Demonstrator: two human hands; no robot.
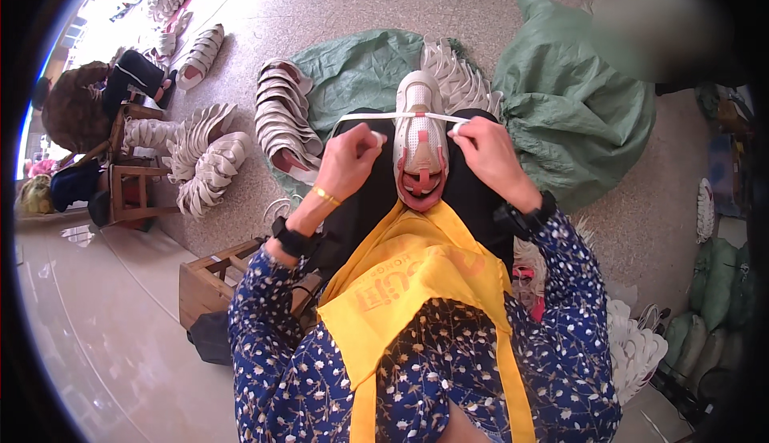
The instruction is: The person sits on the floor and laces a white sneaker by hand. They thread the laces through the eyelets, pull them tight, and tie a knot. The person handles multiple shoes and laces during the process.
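Note:
A white sneaker point(417, 94) with pink-red lining and tongue lies between my knees, its toe pointing away from me. A white shoelace point(380, 115) runs across the front of it, stretched sideways to both hands. My left hand point(350, 159) is closed on the lace's left end, beside the shoe. On the other side, my right hand point(490, 155) pinches the right end, a little above my right knee. The rest of the lacing area shows no lace crossing that I can make out.
A stack of nested white shoes point(284, 110) stands left of my knees, with more white uppers point(458, 74) ahead on a green sheet point(352, 66). A large green sack point(569, 122) sits at the right. Wooden stools point(212, 279) and another person point(84, 106) are at the left.

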